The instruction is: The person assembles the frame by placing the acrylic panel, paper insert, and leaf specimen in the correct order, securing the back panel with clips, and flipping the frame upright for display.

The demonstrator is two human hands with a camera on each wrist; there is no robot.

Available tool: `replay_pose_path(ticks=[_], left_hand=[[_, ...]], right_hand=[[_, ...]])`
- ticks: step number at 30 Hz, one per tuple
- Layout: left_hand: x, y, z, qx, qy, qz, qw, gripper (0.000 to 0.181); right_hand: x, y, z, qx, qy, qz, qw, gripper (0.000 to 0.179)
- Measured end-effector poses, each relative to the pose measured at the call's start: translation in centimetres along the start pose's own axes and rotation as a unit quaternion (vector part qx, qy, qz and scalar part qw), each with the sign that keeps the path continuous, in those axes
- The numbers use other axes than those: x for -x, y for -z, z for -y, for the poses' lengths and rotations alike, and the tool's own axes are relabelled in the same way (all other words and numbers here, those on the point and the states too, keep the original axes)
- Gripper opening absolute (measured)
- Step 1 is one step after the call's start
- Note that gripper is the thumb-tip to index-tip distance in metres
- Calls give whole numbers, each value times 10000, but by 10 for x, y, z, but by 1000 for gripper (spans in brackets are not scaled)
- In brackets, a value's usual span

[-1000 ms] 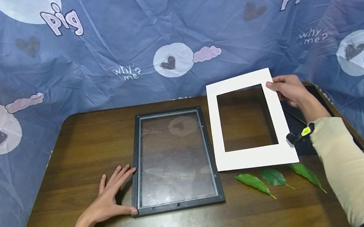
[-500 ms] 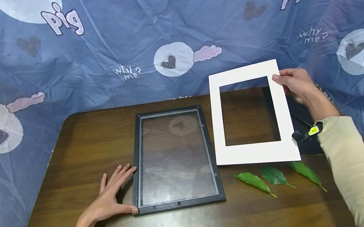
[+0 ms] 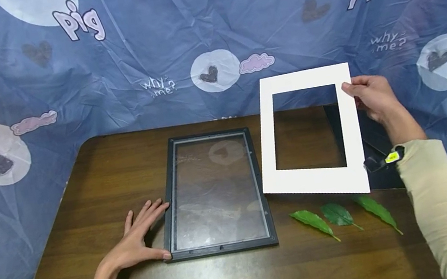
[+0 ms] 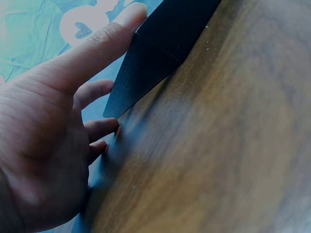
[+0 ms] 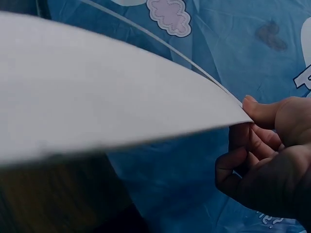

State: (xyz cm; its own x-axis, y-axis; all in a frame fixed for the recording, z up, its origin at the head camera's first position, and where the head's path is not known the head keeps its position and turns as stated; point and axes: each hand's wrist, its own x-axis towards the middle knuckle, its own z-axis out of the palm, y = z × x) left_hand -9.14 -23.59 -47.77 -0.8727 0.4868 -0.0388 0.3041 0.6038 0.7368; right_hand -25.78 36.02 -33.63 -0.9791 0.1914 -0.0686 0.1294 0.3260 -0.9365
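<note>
A black picture frame (image 3: 269,220) with a clear pane (image 3: 214,194) lies flat on the table. My left hand (image 3: 132,246) rests at its left side, fingers spread, with thumb and fingertips touching the edge; the left wrist view shows the thumb against the black side (image 4: 150,63). In my right hand (image 3: 374,96) is a white picture mat (image 3: 318,180) with a rectangular opening, pinched by its right edge between thumb and fingers. The mat is raised and tilted above the table, right of the frame. The right wrist view shows the pinch on the white board (image 5: 121,92) up close.
Several green leaves, including a left one (image 3: 313,224) and a right one (image 3: 377,212), lie in front of the mat. A black panel (image 3: 383,177) lies at the right, partly hidden by the mat and right arm. Blue printed cloth (image 3: 128,66) hangs behind the brown table (image 3: 114,171).
My right hand has lifted the white mat up and slightly to the right, and its tilt has changed. The left hand stays at the frame's edge.
</note>
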Motion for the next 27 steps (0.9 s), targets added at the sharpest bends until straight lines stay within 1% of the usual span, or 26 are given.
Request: replay_pose_path(ticks=[2, 5, 6, 7, 8, 10, 12, 13, 15, 17, 21, 23, 27], left_hand=[[-1, 1, -1, -1, -38, 5, 10000, 110], [-1, 2, -1, -7, -72, 7, 10000, 111], [-2, 2, -1, -8, -74, 12, 10000, 111], [-2, 2, -2, -13, -71, 12, 10000, 111], [-3, 2, -2, -15, -65, 20, 10000, 110], [-3, 2, -2, -5, -59, 37, 10000, 110], [-4, 1, -2, 13, -49, 53, 10000, 110], [-4, 1, -3, 15, -40, 60, 10000, 110], [-4, 2, -4, 49, -21, 90, 9999, 110], [-4, 2, -4, 93, -14, 116, 9999, 109], [-2, 2, -4, 151, -35, 110, 9998, 109], [-1, 1, -3, 155, -51, 85, 9998, 109], [0, 1, -2, 170, -48, 70, 9998, 108]], right_hand=[[1, 0, 2, -169, -16, 12, 9999, 18], [3, -4, 3, -577, -90, 62, 9983, 18], [4, -6, 3, -805, -133, 99, 9966, 18], [5, -9, 2, -851, -160, 115, 9962, 17], [5, -11, 2, -1038, -213, 152, 9942, 17], [7, -17, -1, -1082, -252, 197, 9936, 16], [8, -22, -2, -1056, -270, 252, 9937, 15], [9, -24, -3, -959, -264, 274, 9947, 14], [12, -29, -2, -998, -298, 350, 9939, 13], [15, -34, 0, -1208, -378, 481, 9908, 12], [21, -45, 1, -1817, -564, 828, 9782, 11], [24, -52, 1, -1949, -611, 966, 9742, 13], [28, -65, -2, -1976, -640, 1092, 9721, 18]])
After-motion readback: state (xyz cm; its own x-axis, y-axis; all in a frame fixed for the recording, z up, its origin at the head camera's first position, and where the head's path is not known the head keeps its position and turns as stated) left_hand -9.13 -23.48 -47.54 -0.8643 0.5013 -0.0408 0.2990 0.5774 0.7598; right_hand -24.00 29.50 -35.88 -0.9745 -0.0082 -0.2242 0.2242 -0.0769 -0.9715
